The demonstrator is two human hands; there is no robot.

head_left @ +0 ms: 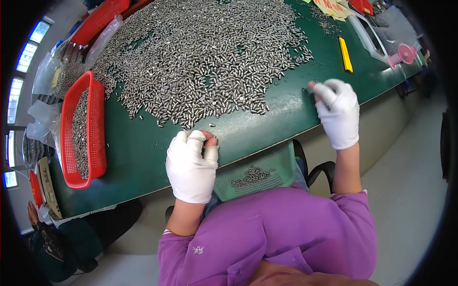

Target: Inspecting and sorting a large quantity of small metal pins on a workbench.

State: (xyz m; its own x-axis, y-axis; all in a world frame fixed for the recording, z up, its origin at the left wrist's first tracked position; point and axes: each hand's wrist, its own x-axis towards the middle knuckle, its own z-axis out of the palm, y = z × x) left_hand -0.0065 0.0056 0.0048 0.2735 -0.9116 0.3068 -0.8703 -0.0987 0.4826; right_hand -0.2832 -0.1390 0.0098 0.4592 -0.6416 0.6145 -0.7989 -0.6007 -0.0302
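My left hand [192, 164], in a white glove with bare fingertips, is at the front edge of the heap of small metal pins [205, 52]. Its thumb and forefinger pinch what looks like a small metal part [214, 137]. Off to the right, my right hand [338, 114], gloved the same way, hangs over the table's front edge with curled fingers brought together. Whatever its fingertips hold, if anything, is too small to make out. Below the table edge, a green plastic basket [224, 183] with a small pile of metal pins rests at my lap.
On the green table [133, 162], a red basket [98, 138] of metal pins stands at the left. A yellow cutter knife [345, 55] and a pink spool-like thing [404, 54] lie at the right. A scale [47, 188] sits at the left edge, near another person's hand [32, 213].
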